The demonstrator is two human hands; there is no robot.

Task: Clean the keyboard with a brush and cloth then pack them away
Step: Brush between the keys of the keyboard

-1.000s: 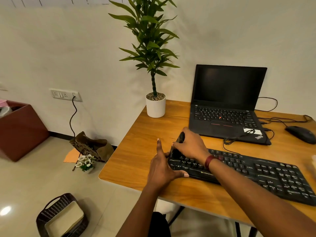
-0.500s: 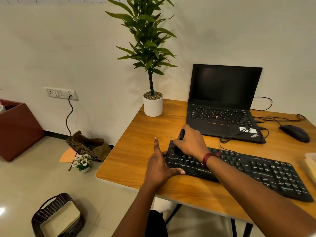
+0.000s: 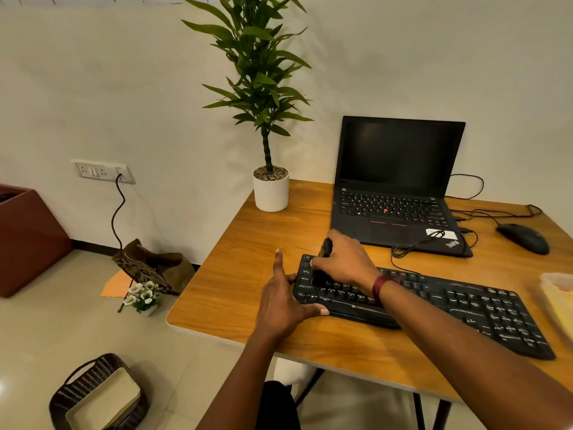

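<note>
My right grip (image 3: 342, 262) curls round the brush (image 3: 326, 247) at the left end of the keyboard (image 3: 465, 305). My left grip (image 3: 283, 302), fingers straight, steadies it. Hard strokes could dislodge keys.

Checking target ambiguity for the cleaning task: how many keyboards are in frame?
2. A flat black external keyboard lies near the wooden desk's front edge; the built-in black keyboard of the open black laptop sits behind it, towards the wall. No others show.
</note>
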